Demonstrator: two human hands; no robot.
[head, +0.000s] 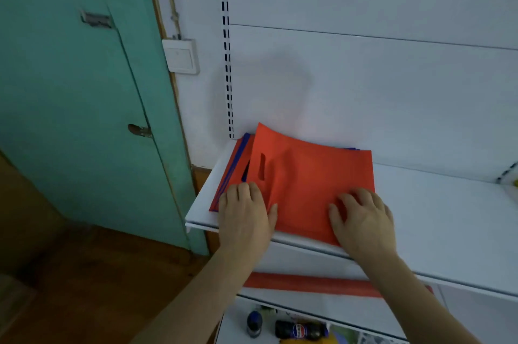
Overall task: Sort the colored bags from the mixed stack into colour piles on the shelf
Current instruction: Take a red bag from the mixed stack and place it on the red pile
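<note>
2 hands, 1 mixed stack (224,192), 1 shelf (437,220) carrying it. The stack sits at the shelf's left end, back edge against the rear panel, front edge near the shelf's front lip. Top bag (308,175) is red w/ 1 slot handle cut near its left side; its back-left corner is lifted and the sheet bulges in the middle. Under it, at least 1 more red bag and thin blue edges show along the left side and at the back-right; exact no. of bags below can't be counted, only slivers visible.

Left hand (245,214): fingers straight, together, lying flat on the stack's front-left part, thumb on the top bag's edge. Right hand (364,217): fingers bent a little, spread, tips pressing down on the top bag near its front-right corner; no pinch seen.

Below the shelf: 1 red strip (308,283) on the next level, partly covered by both forearms. Lowest level, cut off by the frame's bottom: 2 dark bottles (301,329), labels hard to read, plus sth yellow.

Left of the shelf: 1 green door (84,91), 1 white wall switch (180,56).
</note>
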